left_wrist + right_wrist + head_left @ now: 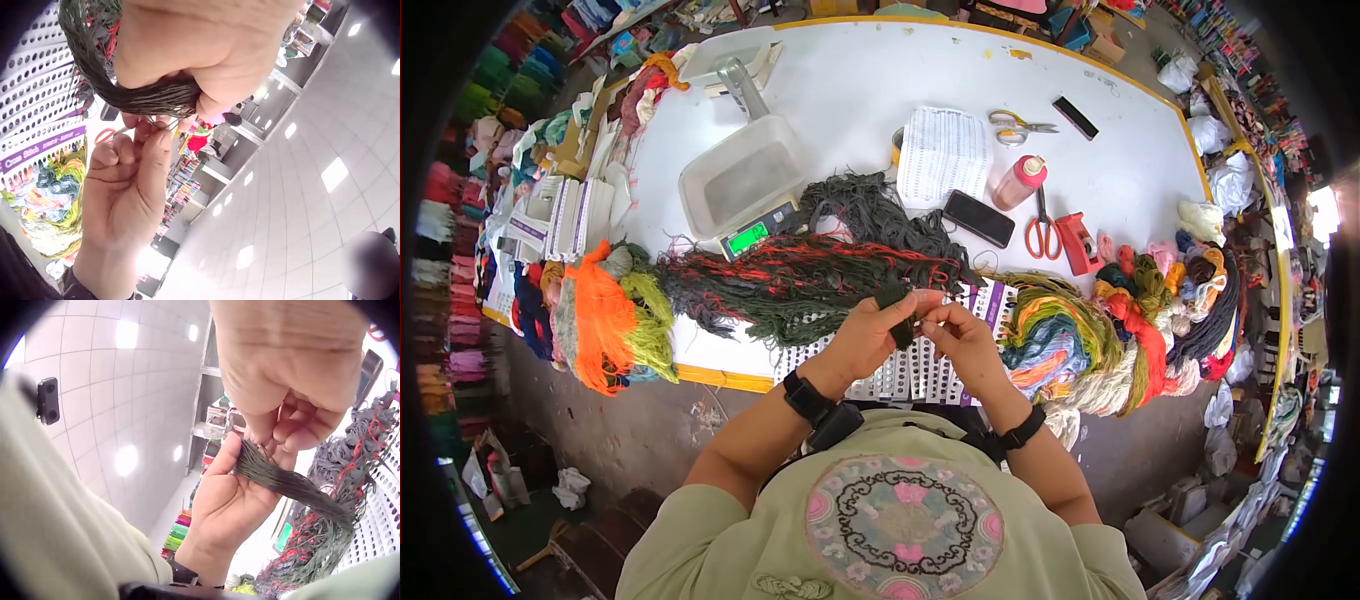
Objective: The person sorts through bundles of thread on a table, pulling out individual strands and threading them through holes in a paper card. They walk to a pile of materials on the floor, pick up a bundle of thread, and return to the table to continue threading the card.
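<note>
My left hand (865,338) holds a skein of dark green thread (290,484), its looped strands running across the palm and held under the thumb. Close against it, my right hand (962,345) pinches a few fine strands (164,122) at the skein's edge between thumb and fingertips. Both hands are raised over the table's near edge. Beneath them lie white punched cards (900,375) with purple borders. Just beyond, a long heap of dark green and red threads (800,268) stretches to the left, with dark grey thread (862,205) behind it.
A scale (748,238) with a lit green display and a plastic tub (740,172) stand beyond the heap. Farther right are a phone (980,218), a pink bottle (1020,182), and red-handled scissors (1042,236). Colourful skeins (1050,330) line the right edge, orange yarn (600,320) the left.
</note>
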{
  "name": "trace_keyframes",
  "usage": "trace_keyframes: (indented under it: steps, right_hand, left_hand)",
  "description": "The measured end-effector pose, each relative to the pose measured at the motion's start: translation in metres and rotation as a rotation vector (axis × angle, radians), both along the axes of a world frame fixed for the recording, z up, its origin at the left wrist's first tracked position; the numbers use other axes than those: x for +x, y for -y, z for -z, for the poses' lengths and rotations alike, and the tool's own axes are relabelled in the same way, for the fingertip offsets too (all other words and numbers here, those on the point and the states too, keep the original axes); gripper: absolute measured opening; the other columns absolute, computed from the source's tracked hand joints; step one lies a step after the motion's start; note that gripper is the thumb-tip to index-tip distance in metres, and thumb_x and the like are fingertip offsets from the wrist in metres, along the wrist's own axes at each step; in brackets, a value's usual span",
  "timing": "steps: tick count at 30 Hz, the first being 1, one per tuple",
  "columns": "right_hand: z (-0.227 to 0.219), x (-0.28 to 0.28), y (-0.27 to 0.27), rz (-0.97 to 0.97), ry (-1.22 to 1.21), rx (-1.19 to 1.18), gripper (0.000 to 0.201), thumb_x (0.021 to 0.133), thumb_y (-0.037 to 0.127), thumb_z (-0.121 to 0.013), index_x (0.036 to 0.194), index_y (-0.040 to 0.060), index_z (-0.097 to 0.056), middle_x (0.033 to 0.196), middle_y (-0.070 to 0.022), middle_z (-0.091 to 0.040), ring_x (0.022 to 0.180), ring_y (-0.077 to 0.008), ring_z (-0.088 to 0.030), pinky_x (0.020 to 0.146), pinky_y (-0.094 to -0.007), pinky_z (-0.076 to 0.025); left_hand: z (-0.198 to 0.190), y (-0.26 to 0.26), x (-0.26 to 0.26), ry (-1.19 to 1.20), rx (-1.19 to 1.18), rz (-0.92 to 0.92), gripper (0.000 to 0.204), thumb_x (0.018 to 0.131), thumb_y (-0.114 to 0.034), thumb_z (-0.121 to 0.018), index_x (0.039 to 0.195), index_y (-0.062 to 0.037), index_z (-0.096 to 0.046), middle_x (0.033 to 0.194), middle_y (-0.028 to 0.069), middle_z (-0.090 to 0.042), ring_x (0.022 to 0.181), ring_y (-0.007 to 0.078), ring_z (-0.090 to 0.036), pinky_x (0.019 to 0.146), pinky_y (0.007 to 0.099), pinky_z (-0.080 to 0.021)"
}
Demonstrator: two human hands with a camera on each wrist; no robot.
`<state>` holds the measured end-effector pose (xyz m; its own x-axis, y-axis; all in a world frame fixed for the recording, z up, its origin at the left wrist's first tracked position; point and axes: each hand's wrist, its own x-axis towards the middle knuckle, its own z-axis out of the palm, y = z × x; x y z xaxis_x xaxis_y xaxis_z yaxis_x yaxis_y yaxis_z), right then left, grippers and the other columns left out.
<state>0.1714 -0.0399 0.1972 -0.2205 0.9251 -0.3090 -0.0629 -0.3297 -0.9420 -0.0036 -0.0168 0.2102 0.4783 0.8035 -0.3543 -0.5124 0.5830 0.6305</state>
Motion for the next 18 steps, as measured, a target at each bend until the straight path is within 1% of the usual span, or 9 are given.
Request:
trace_keyframes:
  steps: [7, 8, 10, 12, 14, 15, 16, 17, 18]
  right_hand:
    - [-0.027, -0.003, 0.017, -0.007, -0.285, -0.003, 0.004, 0.091, 0.008, -0.061, 0.094, 0.0065, -0.060, 0.093, -0.0027, -0.064, 0.071, -0.0063, -0.051, 0.064, -0.0217, -0.044]
    - [-0.035, 0.003, 0.018, 0.151, -0.393, 0.002, 0.005, 0.091, 0.010, -0.060, 0.094, 0.0063, -0.059, 0.094, -0.0041, -0.064, 0.074, -0.0098, -0.054, 0.069, -0.0252, -0.046]
    - [-0.047, 0.024, 0.020, 0.466, -0.603, 0.011, 0.008, 0.093, 0.014, -0.057, 0.094, 0.0059, -0.058, 0.096, -0.0070, -0.065, 0.080, -0.0167, -0.060, 0.078, -0.0322, -0.051]
    - [-0.051, 0.081, 0.028, 0.543, -0.623, 0.018, 0.010, 0.093, 0.017, -0.055, 0.091, 0.0067, -0.055, 0.084, -0.0047, -0.062, 0.085, -0.0183, -0.063, 0.082, -0.0349, -0.052]
    - [-0.034, 0.162, 0.040, 0.737, -0.593, 0.075, 0.012, 0.093, 0.016, -0.055, 0.084, 0.0087, -0.053, 0.071, -0.0013, -0.053, 0.072, -0.0143, -0.059, 0.073, -0.0311, -0.051]
    - [-0.013, 0.223, 0.048, 0.792, -0.482, 0.150, 0.017, 0.092, 0.014, -0.055, 0.077, 0.0113, -0.049, 0.065, 0.0012, -0.047, 0.059, -0.0109, -0.048, 0.061, -0.0244, -0.044]
    - [-0.002, 0.272, 0.058, 1.164, -0.149, 0.172, 0.018, 0.088, 0.009, -0.054, 0.072, 0.0131, -0.046, 0.061, 0.0022, -0.039, 0.049, -0.0094, -0.036, 0.048, -0.0216, -0.034]
    - [-0.023, 0.299, 0.074, 1.310, -0.218, 0.051, 0.016, 0.085, 0.005, -0.049, 0.072, 0.0128, -0.044, 0.060, 0.0022, -0.039, 0.044, -0.0088, -0.031, 0.042, -0.0221, -0.028]
    - [-0.034, 0.301, 0.072, 1.310, -0.214, 0.045, 0.016, 0.085, 0.005, -0.049, 0.072, 0.0128, -0.044, 0.060, 0.0022, -0.039, 0.044, -0.0088, -0.031, 0.042, -0.0221, -0.028]
  left_hand:
    - [0.004, 0.006, -0.028, 0.116, -0.038, -0.090, 0.028, 0.100, -0.025, -0.046, 0.107, -0.0014, -0.060, 0.119, 0.0170, -0.062, 0.111, 0.0256, -0.060, 0.091, 0.0360, -0.048]
    - [0.007, 0.001, -0.038, 0.143, -0.048, -0.136, 0.027, 0.100, -0.026, -0.046, 0.104, -0.0031, -0.059, 0.117, 0.0179, -0.062, 0.112, 0.0269, -0.060, 0.087, 0.0349, -0.050]
    - [0.006, -0.009, -0.073, 0.069, -0.113, -0.218, 0.031, 0.099, -0.027, -0.049, 0.108, 0.0024, -0.058, 0.111, 0.0200, -0.065, 0.103, 0.0224, -0.064, 0.062, 0.0210, -0.048]
    - [0.020, -0.023, -0.119, -0.049, -0.198, -0.293, 0.026, 0.097, -0.021, -0.050, 0.108, 0.0023, -0.058, 0.105, 0.0150, -0.067, 0.095, 0.0153, -0.067, 0.050, 0.0135, -0.040]
    - [0.030, -0.030, -0.167, -0.062, -0.243, -0.572, 0.021, 0.096, -0.016, -0.051, 0.104, 0.0021, -0.058, 0.099, 0.0129, -0.068, 0.086, 0.0141, -0.068, 0.043, 0.0146, -0.040]
    - [0.050, -0.032, -0.201, -0.023, -0.197, -0.632, 0.020, 0.097, -0.017, -0.049, 0.103, -0.0003, -0.059, 0.096, 0.0122, -0.068, 0.084, 0.0137, -0.068, 0.040, 0.0148, -0.040]
    - [0.045, -0.028, -0.215, 0.014, -0.224, -0.788, 0.021, 0.098, -0.020, -0.048, 0.102, -0.0025, -0.060, 0.097, 0.0128, -0.068, 0.075, 0.0102, -0.067, 0.038, 0.0150, -0.038]
    - [0.036, -0.023, -0.212, 0.034, -0.170, -0.734, 0.022, 0.098, -0.021, -0.049, 0.104, -0.0032, -0.060, 0.099, 0.0127, -0.068, 0.070, 0.0082, -0.063, 0.038, 0.0147, -0.036]
    - [0.028, -0.020, -0.209, 0.054, -0.117, -0.682, 0.023, 0.097, -0.023, -0.051, 0.105, -0.0039, -0.061, 0.100, 0.0126, -0.067, 0.064, 0.0062, -0.059, 0.037, 0.0144, -0.034]
